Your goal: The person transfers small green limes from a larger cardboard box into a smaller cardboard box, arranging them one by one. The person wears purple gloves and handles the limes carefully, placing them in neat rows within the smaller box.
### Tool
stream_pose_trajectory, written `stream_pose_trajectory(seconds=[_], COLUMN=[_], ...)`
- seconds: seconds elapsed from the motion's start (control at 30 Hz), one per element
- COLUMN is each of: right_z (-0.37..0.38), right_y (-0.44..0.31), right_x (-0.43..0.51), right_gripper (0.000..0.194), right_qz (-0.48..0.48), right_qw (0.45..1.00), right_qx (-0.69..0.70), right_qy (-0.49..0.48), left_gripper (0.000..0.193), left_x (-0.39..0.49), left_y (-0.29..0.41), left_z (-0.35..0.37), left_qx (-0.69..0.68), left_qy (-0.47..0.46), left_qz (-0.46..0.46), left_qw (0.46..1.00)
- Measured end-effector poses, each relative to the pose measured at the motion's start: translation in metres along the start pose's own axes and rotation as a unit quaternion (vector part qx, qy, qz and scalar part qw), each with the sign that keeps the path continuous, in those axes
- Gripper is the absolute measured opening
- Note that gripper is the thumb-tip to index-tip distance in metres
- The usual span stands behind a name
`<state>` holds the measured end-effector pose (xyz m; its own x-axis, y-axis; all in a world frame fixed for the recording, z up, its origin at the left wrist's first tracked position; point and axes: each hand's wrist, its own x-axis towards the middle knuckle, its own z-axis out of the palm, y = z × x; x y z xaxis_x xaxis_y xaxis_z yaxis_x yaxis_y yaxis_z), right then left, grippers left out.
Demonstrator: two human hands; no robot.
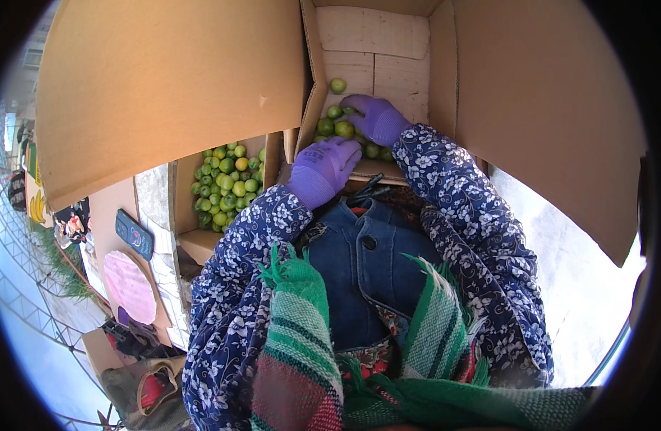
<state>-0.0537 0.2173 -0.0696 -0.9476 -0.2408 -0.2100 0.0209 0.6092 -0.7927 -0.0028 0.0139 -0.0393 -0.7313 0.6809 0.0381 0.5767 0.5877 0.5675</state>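
Both my hands wear purple gloves and reach into a deep cardboard box (442, 64) in front of me. Green limes (344, 129) lie at its near end, and a single yellowish lime (338, 85) rests farther in, by the left wall. My right hand (378, 119) is over the limes with its fingers curled at a small green one; whether it grips it is unclear. Nearer to me, my left hand (326, 164) lies at the near left corner of the box, palm down, its fingertips beside the limes. What is under its palm is hidden.
Left of the box, a second cardboard box (193, 237) holds many green and yellowish limes (227, 186). Large cardboard flaps (174, 81) spread out on both sides. Farther left are a phone in a dark case (134, 234), a pink round pad (130, 286) and a bag (147, 393).
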Motion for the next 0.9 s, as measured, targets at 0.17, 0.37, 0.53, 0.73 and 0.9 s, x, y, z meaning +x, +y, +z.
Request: stream_pose_trajectory(seconds=[0.17, 0.37, 0.53, 0.73, 0.9], right_z=[0.0, 0.003, 0.003, 0.014, 0.017], right_y=[0.001, 0.004, 0.013, 0.018, 0.015], right_x=[0.002, 0.002, 0.005, 0.002, 0.001], right_gripper=[0.03, 0.029, 0.034, 0.044, 0.042], right_qz=[-0.01, -0.042, -0.089, -0.116, -0.098], right_qw=[0.994, 0.986, 0.982, 0.97, 0.972], right_qx=[-0.104, -0.082, -0.164, -0.214, -0.213], right_qy=[0.026, 0.142, -0.017, -0.029, -0.005], left_gripper=[0.024, 0.024, 0.025, 0.024, 0.024], left_x=[0.001, 0.003, 0.002, 0.003, 0.004], left_y=[0.003, 0.002, 0.0, 0.006, 0.008], left_z=[0.003, 0.005, 0.007, 0.005, 0.003], left_qx=[0.0, 0.009, 0.02, 0.004, 0.003], left_qy=[0.009, 0.003, 0.011, 0.017, 0.013], left_qz=[0.003, -0.001, 0.018, 0.001, -0.004], left_qw=[1.0, 1.0, 1.0, 1.0, 1.0])
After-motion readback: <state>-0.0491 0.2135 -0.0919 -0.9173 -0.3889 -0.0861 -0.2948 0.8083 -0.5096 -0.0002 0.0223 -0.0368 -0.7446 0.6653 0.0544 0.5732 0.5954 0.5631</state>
